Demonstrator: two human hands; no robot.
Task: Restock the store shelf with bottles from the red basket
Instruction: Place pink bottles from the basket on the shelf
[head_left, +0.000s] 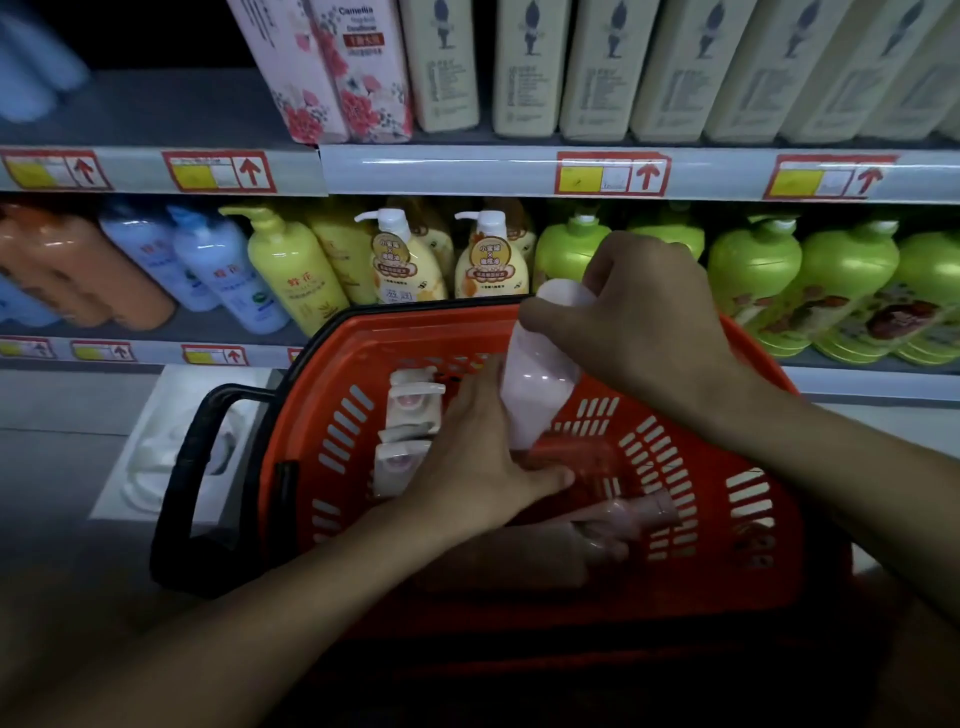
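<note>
I am lifting pale pink bottle (540, 384) from red basket (727, 519), right hand (639, 322) curling round its top. Left hand (483, 462) reaching inside, fingers straight, holding nothing. Several pump bottles (410, 431) remaining; restocking looking far from finished.

The left hand (480, 457) hides its fingertips and part of the pale bottle (540, 374).

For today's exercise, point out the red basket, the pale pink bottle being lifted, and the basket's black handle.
red basket (727, 519), head view, on its slotted right wall.
pale pink bottle (540, 384), head view, on its body.
black handle (202, 447), head view, on its left bar.
</note>
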